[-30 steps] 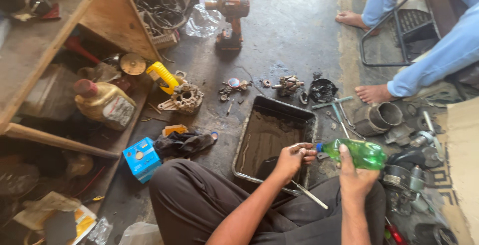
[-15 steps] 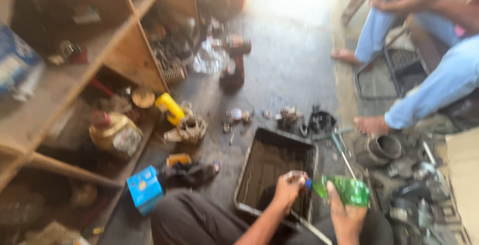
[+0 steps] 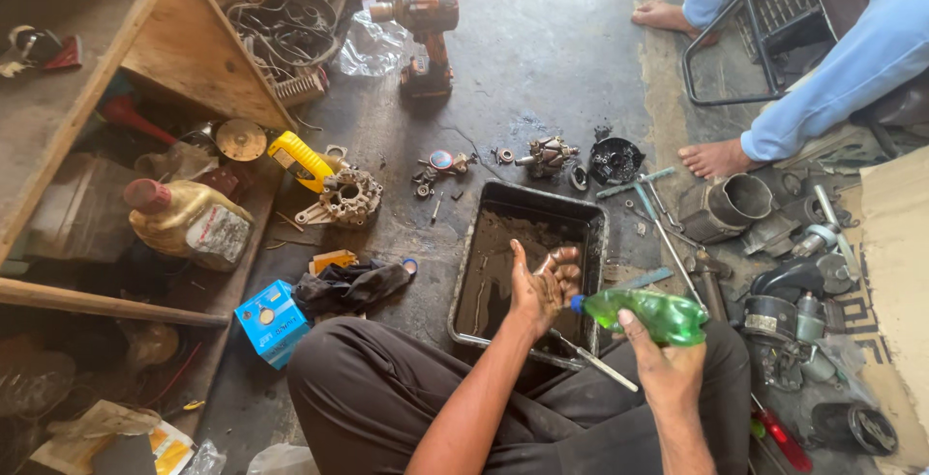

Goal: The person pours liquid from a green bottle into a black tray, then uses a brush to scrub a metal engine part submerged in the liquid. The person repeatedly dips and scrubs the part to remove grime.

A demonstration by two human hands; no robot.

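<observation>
step: right hand (image 3: 668, 364) tips a green plastic bottle (image 3: 646, 313) on its side, blue cap end aimed at the cupped left hand (image 3: 542, 286); looks like liquid being dosed into the palm over the tray
left grip: spread, palm up, fingers curled a little, holding nothing solid; skin looks dark and greasy
right grip: pressed around the bottle body, thumb on top
bottle position: held in the air just right of the left hand, above the near right corner of the tray, cap close to the fingertips but apart
tray: black rectangular metal tray (image 3: 468, 272) on the floor in front of the knees, dirty film inside
tool: thin metal rod (image 3: 592, 360) lies across the lap under the hands, touched by neither
around: small metal parts (image 3: 547, 156) beyond the tray, cordless drill (image 3: 426, 35) further off, blue box (image 3: 271, 320) and black rag (image 3: 348, 286) left of the knee
other person: bare foot (image 3: 716, 158) at right, not involved
next move calls for: judgement only, keep palm level and cupped over the tray so drips land inside; bottle tilt needs to be gentle
risk: spill onto trousers (image 3: 387, 398)
</observation>
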